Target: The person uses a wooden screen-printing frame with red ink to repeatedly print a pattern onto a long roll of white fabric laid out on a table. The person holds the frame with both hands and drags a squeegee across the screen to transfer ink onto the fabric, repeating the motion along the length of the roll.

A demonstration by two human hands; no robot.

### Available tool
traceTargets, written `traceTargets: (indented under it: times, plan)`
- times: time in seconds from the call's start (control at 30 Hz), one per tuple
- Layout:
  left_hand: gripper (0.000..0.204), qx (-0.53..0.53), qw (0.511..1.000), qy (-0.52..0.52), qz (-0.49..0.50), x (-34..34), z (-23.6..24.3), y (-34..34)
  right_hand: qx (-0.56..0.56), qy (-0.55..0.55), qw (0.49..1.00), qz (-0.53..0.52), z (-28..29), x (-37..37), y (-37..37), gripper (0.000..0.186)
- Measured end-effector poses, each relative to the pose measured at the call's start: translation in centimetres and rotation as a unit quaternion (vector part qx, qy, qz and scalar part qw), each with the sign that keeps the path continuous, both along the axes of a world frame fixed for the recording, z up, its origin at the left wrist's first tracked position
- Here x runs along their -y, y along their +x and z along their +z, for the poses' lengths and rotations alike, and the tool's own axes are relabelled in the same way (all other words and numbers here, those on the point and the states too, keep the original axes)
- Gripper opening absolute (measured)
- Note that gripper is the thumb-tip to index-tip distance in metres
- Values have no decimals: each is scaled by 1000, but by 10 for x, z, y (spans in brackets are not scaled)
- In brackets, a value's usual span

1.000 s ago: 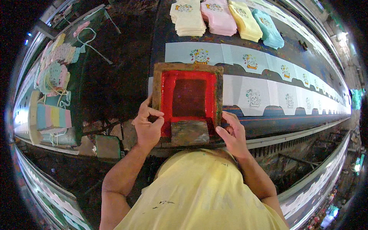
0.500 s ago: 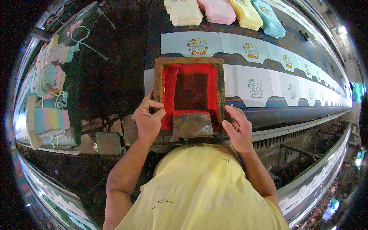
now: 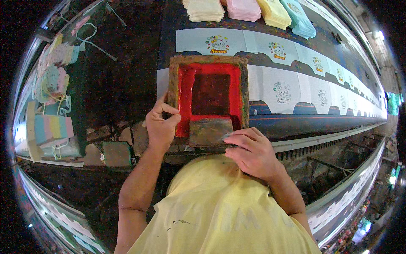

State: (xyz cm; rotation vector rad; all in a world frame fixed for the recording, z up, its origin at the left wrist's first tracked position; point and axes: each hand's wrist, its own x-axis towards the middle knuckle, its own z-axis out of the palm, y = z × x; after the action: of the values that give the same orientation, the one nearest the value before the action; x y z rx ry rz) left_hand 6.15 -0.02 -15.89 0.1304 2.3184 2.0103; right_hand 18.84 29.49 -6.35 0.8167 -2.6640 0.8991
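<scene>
The wooden frame (image 3: 208,60) is in front of your yellow shirt (image 3: 220,203), in line with the near row of white cloth pieces (image 3: 263,84); white cloth shows on both its sides. Inside, a red coating (image 3: 184,93) surrounds a dark rectangular window (image 3: 211,94). A flat brown block (image 3: 209,131) sits at the frame's near end. Your left hand (image 3: 161,127) holds the left rail, thumb and forefinger bent and narrow. Your right hand (image 3: 256,154) is at the block's right end, fingers drawn close together; a small greyish bit (image 3: 226,136) shows at their tips, and I cannot tell what they grip. Near row: line prints. Far row of white cloth pieces (image 3: 261,42): coloured prints. Farther back on the dark desk (image 3: 292,122), left to right: cream stack (image 3: 206,12), pink stack (image 3: 244,12), yellow stack (image 3: 274,13), pale blue stack (image 3: 302,21).
</scene>
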Motion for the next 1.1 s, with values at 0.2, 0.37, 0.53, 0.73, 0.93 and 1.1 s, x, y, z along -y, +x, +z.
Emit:
traceTargets:
  times: [0.2, 0.37, 0.53, 0.73, 0.93, 1.1]
  plan:
    - [18, 14, 999, 45, -6, 2, 0, 1, 34, 47, 998, 10, 2, 12, -10, 28]
    - [19, 24, 997, 77, -14, 2, -3, -1, 68, 81, 994, 5, -2, 18, -23, 38]
    - [19, 7, 999, 36, -7, 2, 0, -1, 37, 68, 997, -6, 1, 26, -35, 47]
    - [19, 7, 999, -31, 1, 2, 4, 1, 102, 116, 988, 15, 15, 25, -56, 46]
    - [20, -17, 999, -41, 0, 0, -2, 0, 130, 100, 986, 20, 21, -6, -114, 34]
    - [21, -27, 995, -91, -8, 0, -6, 1, 83, 82, 991, -68, -1, -7, -174, 34]
